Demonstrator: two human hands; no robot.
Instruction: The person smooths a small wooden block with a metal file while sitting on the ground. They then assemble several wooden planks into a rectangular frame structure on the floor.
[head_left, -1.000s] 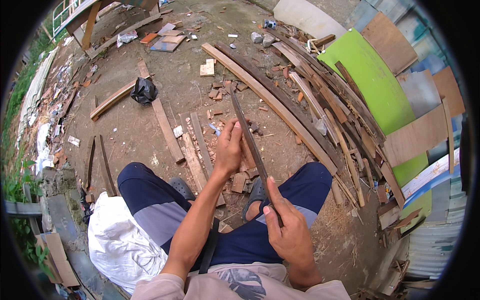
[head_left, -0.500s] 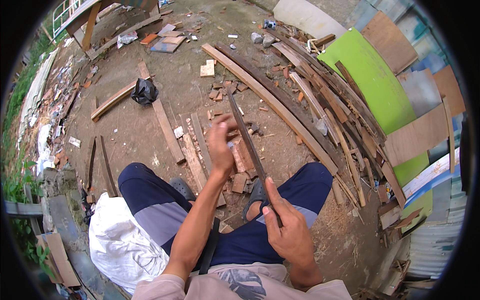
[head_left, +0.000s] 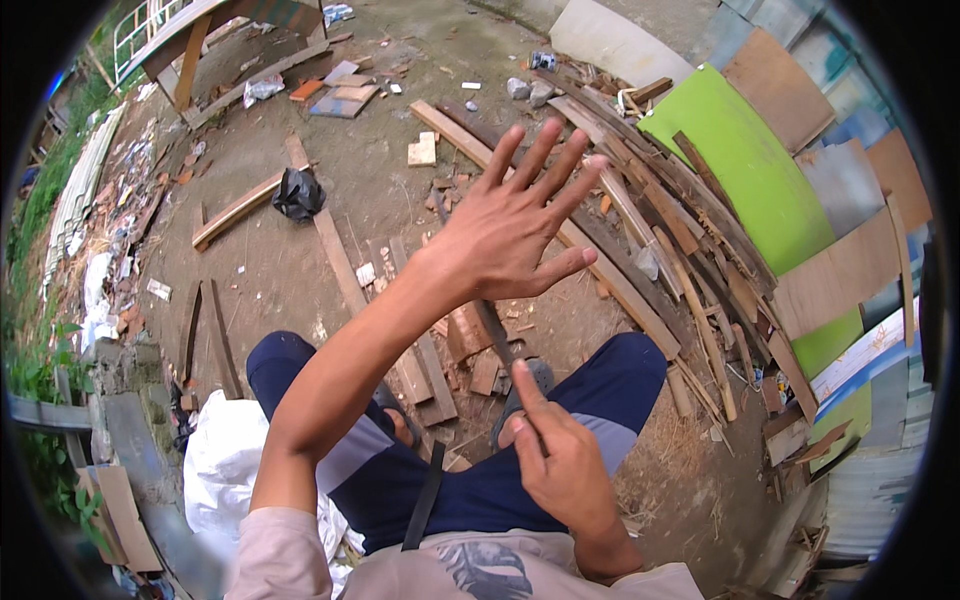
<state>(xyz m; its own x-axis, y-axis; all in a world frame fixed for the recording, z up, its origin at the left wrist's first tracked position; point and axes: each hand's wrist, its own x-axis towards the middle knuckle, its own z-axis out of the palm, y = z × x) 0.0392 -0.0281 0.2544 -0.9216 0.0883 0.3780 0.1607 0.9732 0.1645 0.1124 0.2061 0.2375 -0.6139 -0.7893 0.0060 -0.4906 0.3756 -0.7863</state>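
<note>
My right hand [head_left: 565, 462] is closed around the lower end of a long, narrow, dark blade-like strip [head_left: 492, 330], with the index finger laid along it. From my lap the strip slants up and away to the left; its handle end is hidden in the fist. My left hand [head_left: 510, 222] is raised over the strip's middle, fingers spread wide and palm turned down or away, holding nothing. It covers part of the strip, whose far end shows beyond the wrist. Below, between my feet, lie reddish-brown wood pieces [head_left: 465, 335].
Long boards and sticks [head_left: 645, 200] are piled at the right, beside a green panel [head_left: 745, 160] and metal sheets. Planks [head_left: 342, 262] and a black plastic bag [head_left: 298, 194] lie ahead left. A white sack [head_left: 225, 465] is by my left thigh.
My left hand has moved up and right from beside the strip, its fingers spreading open. My right hand still grips the strip, which sits slightly lower. The view has shifted a little.
</note>
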